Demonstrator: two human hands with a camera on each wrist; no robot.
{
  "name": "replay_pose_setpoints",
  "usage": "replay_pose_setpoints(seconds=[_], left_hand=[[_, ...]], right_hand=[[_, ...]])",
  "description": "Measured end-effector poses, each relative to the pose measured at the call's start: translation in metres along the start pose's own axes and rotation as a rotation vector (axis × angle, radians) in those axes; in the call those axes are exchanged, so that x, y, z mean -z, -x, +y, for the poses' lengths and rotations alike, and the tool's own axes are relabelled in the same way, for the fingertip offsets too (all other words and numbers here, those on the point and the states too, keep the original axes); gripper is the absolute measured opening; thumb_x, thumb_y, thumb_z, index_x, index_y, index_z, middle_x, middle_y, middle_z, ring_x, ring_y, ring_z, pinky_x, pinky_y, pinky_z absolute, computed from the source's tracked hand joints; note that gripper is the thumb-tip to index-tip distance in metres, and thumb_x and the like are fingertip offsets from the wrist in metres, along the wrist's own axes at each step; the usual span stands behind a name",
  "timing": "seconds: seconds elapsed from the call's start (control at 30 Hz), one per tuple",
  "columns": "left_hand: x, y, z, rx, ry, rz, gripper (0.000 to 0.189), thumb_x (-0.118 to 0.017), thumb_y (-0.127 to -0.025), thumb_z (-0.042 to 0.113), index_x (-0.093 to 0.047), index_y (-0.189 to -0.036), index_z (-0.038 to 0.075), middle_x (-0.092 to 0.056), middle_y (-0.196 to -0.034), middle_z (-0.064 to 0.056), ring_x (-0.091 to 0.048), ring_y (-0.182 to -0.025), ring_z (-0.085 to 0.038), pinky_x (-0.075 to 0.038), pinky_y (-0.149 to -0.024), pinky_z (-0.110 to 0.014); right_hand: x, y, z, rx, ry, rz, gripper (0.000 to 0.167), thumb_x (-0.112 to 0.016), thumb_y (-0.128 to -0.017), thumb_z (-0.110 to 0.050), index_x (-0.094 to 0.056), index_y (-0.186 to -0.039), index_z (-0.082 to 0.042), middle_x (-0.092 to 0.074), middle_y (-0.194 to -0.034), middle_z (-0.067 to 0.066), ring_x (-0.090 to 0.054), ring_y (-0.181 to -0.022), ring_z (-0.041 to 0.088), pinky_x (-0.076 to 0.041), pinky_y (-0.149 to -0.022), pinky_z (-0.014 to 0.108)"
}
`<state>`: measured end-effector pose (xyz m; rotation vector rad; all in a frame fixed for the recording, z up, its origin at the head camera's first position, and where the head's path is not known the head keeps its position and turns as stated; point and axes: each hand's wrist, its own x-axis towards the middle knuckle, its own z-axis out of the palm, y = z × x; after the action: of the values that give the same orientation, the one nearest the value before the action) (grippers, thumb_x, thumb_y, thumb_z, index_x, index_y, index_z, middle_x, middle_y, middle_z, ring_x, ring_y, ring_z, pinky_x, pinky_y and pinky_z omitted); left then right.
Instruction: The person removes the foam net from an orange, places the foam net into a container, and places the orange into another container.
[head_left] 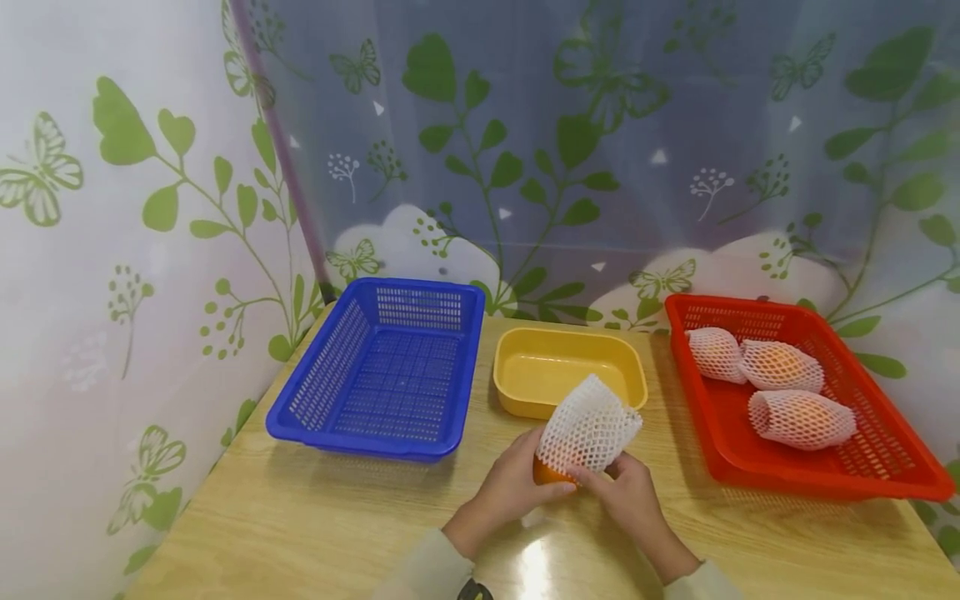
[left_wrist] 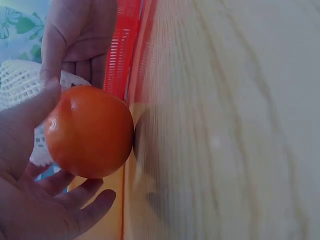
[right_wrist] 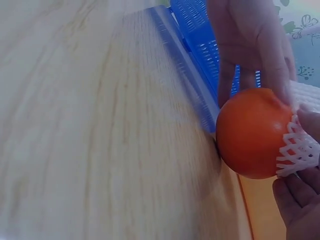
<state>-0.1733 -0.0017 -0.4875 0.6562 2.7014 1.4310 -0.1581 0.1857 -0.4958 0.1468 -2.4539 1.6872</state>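
My left hand [head_left: 512, 479] grips an orange [left_wrist: 90, 132], thumb on one side and fingers curled round the other. A white foam net sleeve [head_left: 588, 425] covers the upper part of the fruit, and its loose end stands up past it. The bare end of the orange shows in both wrist views. My right hand [head_left: 624, 493] pinches the net's edge, thumb in front, beside the fruit. In the right wrist view the net's open mesh edge [right_wrist: 292, 155] lies against the orange's skin. Both hands are just in front of a yellow tray [head_left: 517, 404].
On the left stands a blue perforated basket [head_left: 375, 446] with nothing in it. A red basket [head_left: 787, 479] on the right holds several net-wrapped fruits [head_left: 802, 419]. All stand on a wooden table [head_left: 300, 533], with a leaf-printed curtain [head_left: 480, 183] behind.
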Motion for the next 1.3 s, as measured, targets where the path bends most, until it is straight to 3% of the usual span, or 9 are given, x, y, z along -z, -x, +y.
replay_pose_setpoints(seconds=[0.17, 0.47, 0.63, 0.9, 1.1, 1.3], left_hand=[[-0.001, -0.001, -0.001, 0.012, -0.007, 0.023, 0.076, -0.082, -0.079, 0.029, -0.044, -0.143, 0.017, -0.054, -0.137, -0.002, -0.05, -0.125, -0.02, -0.04, -0.106, -0.043], [0.001, 0.001, -0.001, 0.025, -0.035, 0.021, 0.066, -0.082, -0.079, 0.033, -0.053, -0.135, 0.011, -0.057, -0.13, -0.006, -0.055, -0.118, -0.022, -0.045, -0.101, -0.043], [0.002, 0.001, -0.001, 0.051, -0.021, 0.002, 0.067, -0.082, -0.079, 0.03, -0.051, -0.136, 0.011, -0.056, -0.132, -0.005, -0.054, -0.119, -0.022, -0.044, -0.102, -0.042], [0.001, 0.0, -0.002, 0.065, -0.017, -0.015, 0.07, -0.082, -0.079, 0.03, -0.049, -0.138, 0.012, -0.054, -0.136, -0.004, -0.053, -0.121, -0.02, -0.044, -0.103, -0.041], [0.001, 0.001, -0.001, 0.068, 0.001, -0.026, 0.088, -0.083, -0.077, 0.03, -0.035, -0.148, 0.01, -0.052, -0.137, -0.005, -0.053, -0.12, -0.022, -0.044, -0.102, -0.041], [0.001, 0.001, -0.001, 0.084, -0.003, -0.028, 0.101, -0.083, -0.077, 0.032, -0.022, -0.154, 0.007, -0.052, -0.136, -0.005, -0.054, -0.12, -0.024, -0.044, -0.102, -0.042]], right_hand=[[-0.001, -0.002, -0.004, -0.004, 0.021, 0.015, 0.037, -0.082, -0.079, -0.018, -0.069, -0.109, -0.001, -0.071, -0.11, 0.01, -0.065, -0.106, 0.02, -0.051, -0.086, 0.023], [-0.003, -0.005, -0.004, 0.007, 0.017, 0.044, 0.043, -0.083, -0.077, -0.015, -0.065, -0.114, -0.001, -0.07, -0.11, 0.01, -0.064, -0.098, 0.011, -0.051, -0.083, 0.021], [-0.002, -0.005, -0.005, 0.07, -0.05, 0.081, 0.048, -0.08, -0.081, -0.011, -0.059, -0.123, -0.003, -0.068, -0.112, 0.011, -0.065, -0.095, 0.009, -0.052, -0.083, 0.018], [-0.002, -0.006, -0.013, 0.115, -0.183, 0.227, 0.032, -0.072, -0.086, -0.001, -0.063, -0.117, 0.003, -0.069, -0.098, 0.003, -0.066, -0.082, 0.005, -0.055, -0.068, 0.017], [-0.002, -0.01, -0.016, 0.118, -0.219, 0.306, 0.033, -0.071, -0.084, 0.006, -0.061, -0.115, 0.007, -0.068, -0.094, -0.006, -0.063, -0.075, 0.004, -0.053, -0.064, 0.015], [0.004, -0.021, -0.019, 0.09, -0.222, 0.372, 0.022, -0.072, -0.084, 0.004, -0.064, -0.104, 0.009, -0.067, -0.086, -0.005, -0.061, -0.07, 0.003, -0.053, -0.061, 0.014]])
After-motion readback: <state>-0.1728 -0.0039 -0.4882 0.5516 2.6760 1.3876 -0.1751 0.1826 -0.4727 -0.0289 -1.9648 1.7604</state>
